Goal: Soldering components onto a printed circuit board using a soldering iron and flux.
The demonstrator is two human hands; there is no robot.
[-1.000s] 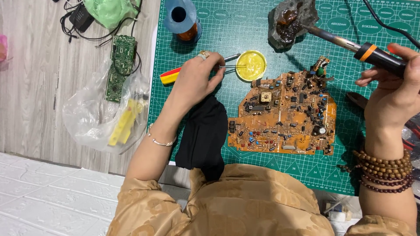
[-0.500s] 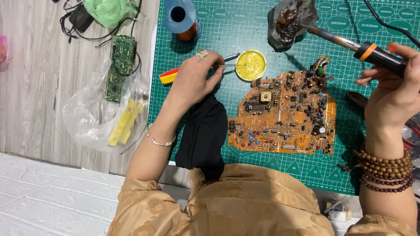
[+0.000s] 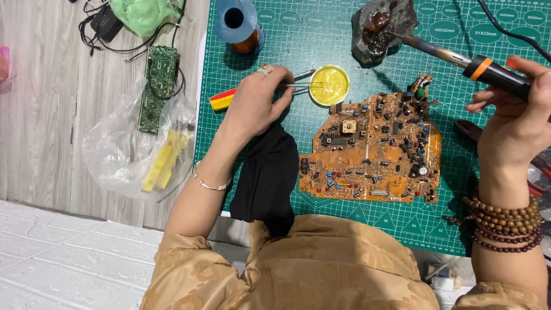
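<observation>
At the far left, on the wooden surface, a clear plastic bag [image 3: 115,155] holds yellow parts, with a green circuit board [image 3: 156,86] lying partly on it. On the green cutting mat [image 3: 321,40] stands a blue spool [image 3: 236,20]. The left hand [image 3: 255,106] pinches thin metal tweezers [image 3: 301,85], whose tips reach into a round tin of yellow flux [image 3: 329,85]; a red and yellow tool [image 3: 222,99] lies just beside the hand, and a black cloth [image 3: 267,178] lies below the wrist. An orange circuit board [image 3: 376,149] lies flat in the middle of the mat. The right hand [image 3: 513,123] is closed around a black and orange soldering iron [image 3: 476,68], its tip touching a dark lump of rosin [image 3: 381,26].
</observation>
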